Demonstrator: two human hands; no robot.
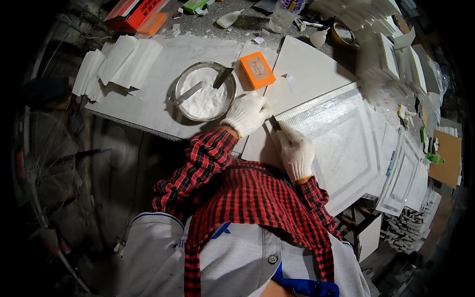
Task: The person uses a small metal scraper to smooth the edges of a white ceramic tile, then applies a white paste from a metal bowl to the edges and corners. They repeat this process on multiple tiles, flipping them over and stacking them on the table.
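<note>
Both my hands wear white knitted gloves and meet near the middle of the bench. My left hand [247, 115] has curled fingers, just below an orange box [258, 70]; whatever they grip is hidden. Beside it, my right hand [297, 154] is closed at the left edge of a large whitish panel [341, 143] with a grey border line. A small dark item shows between the fingertips, too unclear to name. Left of my left hand stands a round metal bowl [205, 119] of white powder [200, 105]. A dark-handled scraper [223, 77] and a flat light strip [190, 92] rest in it.
White slabs [129, 62] lie at the far left, and stacked white pieces [391, 59] at the far right. A red box [132, 15], a squeeze bulb [229, 19] and a small bowl [343, 33] stand behind. A fan [47, 153] is at left.
</note>
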